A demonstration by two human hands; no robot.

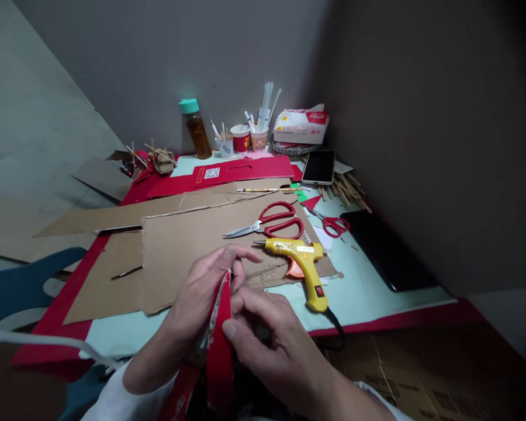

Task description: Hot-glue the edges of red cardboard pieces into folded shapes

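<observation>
A folded strip of red cardboard (221,356) stands on edge close to my body, its grey inner layer showing along a torn edge. My left hand (206,280) is closed on its far end, index finger stretched forward. From the other side, my right hand (272,330) pinches it with the thumb flat on the red face. Some of the fingertips are hidden behind the strip and each other. Just beyond my hands, a yellow glue gun (304,257) lies on its side, with large red-handled scissors (267,223) behind it.
Flat brown cardboard (179,251) covers much of the table. On the right lie a black tablet-like slab (388,251), small scissors (333,225) and a phone (318,167). Behind stand a bottle (197,134), cups of sticks (241,140) and a tissue pack (301,126).
</observation>
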